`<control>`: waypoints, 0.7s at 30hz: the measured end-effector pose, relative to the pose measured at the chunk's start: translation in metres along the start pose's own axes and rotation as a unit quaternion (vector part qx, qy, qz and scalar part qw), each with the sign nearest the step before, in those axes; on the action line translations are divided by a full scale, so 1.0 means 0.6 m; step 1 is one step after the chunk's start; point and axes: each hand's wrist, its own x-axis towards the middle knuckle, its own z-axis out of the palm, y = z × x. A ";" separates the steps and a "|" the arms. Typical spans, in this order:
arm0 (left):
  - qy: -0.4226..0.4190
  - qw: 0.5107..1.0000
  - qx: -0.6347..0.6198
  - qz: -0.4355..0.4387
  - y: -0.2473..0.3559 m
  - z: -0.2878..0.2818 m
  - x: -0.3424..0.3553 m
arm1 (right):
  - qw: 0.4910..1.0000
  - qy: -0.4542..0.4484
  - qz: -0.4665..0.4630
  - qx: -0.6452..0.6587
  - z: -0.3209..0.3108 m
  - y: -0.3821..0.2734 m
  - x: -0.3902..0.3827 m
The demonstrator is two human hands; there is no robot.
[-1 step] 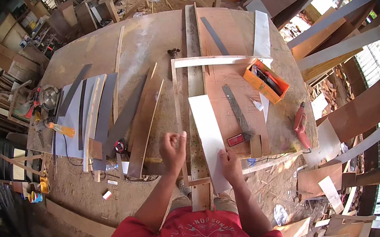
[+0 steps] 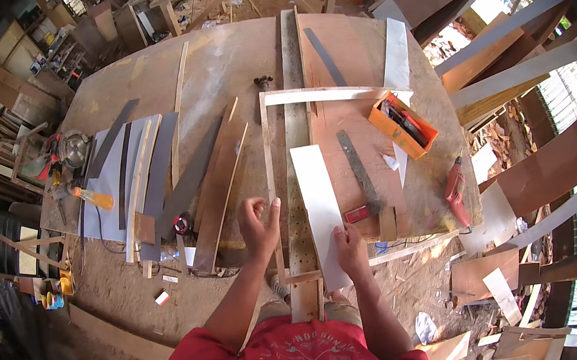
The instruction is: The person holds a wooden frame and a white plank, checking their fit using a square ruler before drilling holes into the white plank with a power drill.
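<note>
The white board [image 2: 317, 202] looks smooth, the wooden table [image 2: 225, 55] matt

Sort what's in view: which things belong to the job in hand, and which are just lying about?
Likely in use:
white board, held by the right hand
narrow frame, near the left hand

Apparently lying about:
orange toolbox
red drill
orange-handled tool

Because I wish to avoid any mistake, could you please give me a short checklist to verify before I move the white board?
1. White board held: ok, the right hand grips its right edge.
2. Left hand free: cannot tell; its fingers are curled, and anything between them is unclear.
3. White board wholly over the table: not ok, its lower end passes the near edge.
4. Red drill apart from the board: ok.
5. Orange toolbox apart from the board: ok.
</note>
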 end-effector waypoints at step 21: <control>-0.110 0.899 -0.315 -0.285 -0.079 -0.001 -0.098 | 0.997 0.031 -0.054 -0.043 0.124 -0.026 0.051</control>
